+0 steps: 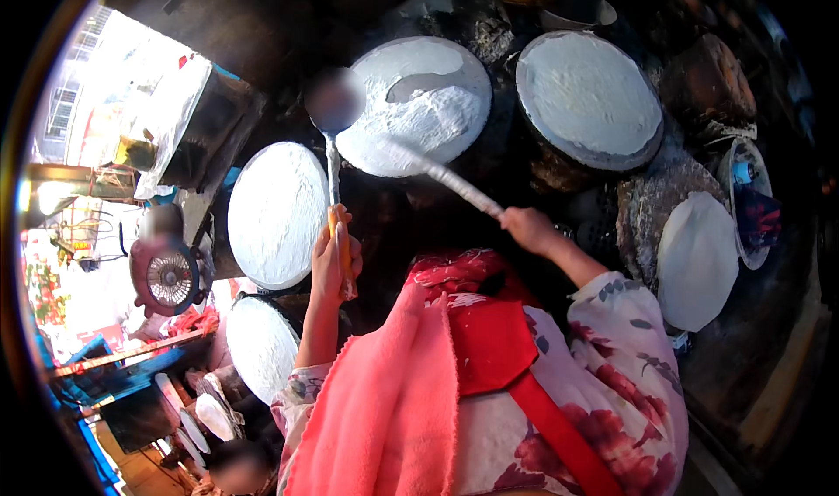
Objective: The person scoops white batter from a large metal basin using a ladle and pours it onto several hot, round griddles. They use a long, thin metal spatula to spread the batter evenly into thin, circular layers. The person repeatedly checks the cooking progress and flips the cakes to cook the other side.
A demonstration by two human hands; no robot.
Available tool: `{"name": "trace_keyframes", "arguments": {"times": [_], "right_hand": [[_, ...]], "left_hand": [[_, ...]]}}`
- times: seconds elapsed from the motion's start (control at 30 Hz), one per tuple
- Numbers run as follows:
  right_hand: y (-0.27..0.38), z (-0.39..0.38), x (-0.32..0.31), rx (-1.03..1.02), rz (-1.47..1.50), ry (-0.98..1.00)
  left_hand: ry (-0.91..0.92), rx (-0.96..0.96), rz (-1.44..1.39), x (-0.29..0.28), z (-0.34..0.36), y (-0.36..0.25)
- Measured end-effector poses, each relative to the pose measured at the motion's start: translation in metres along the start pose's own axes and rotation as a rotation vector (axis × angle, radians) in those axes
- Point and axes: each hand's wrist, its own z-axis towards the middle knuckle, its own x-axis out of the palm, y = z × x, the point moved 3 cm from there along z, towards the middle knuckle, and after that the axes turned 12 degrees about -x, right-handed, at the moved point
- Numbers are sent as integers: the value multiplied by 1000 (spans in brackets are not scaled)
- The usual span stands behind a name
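Observation:
My left hand [329, 262] is closed around the orange handle of a long ladle [333, 181], held upright. The ladle's blurred bowl overlaps the left edge of a round griddle [415, 86] in the view; whether it touches cannot be told. White batter [441, 116] covers much of that griddle, thick and rough at its near right, with a greyer patch showing through. My right hand [530, 231] grips a pale, batter-coated stick [454, 184]. Its far end, smeared by motion, lies over the near edge of the batter.
More white-coated round griddles stand at the right [587, 98], left [276, 216] and lower left [260, 347]. A thin white round sheet [696, 264] lies at far right, beside a shallow basket [747, 177]. A fan [169, 275] stands at left, near a bright opening.

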Motion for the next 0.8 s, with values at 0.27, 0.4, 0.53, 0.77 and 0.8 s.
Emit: {"name": "trace_keyframes", "arguments": {"times": [0.27,0.4,0.53,0.77,0.8], "right_hand": [[-25,49,-28,-79,-103,-136],[-38,49,-33,80,-87,-204],[-49,135,-68,178,-201,-263],[-22,225,-77,119,-336,-243],[-11,214,-68,80,-377,-143]], "left_hand": [[5,-33,-26,18,11,3],[-8,-90,-67,16,2,11],[-10,-30,-69,15,1,17],[-27,-40,-96,27,2,11],[-24,-47,-125,24,3,13]]}}
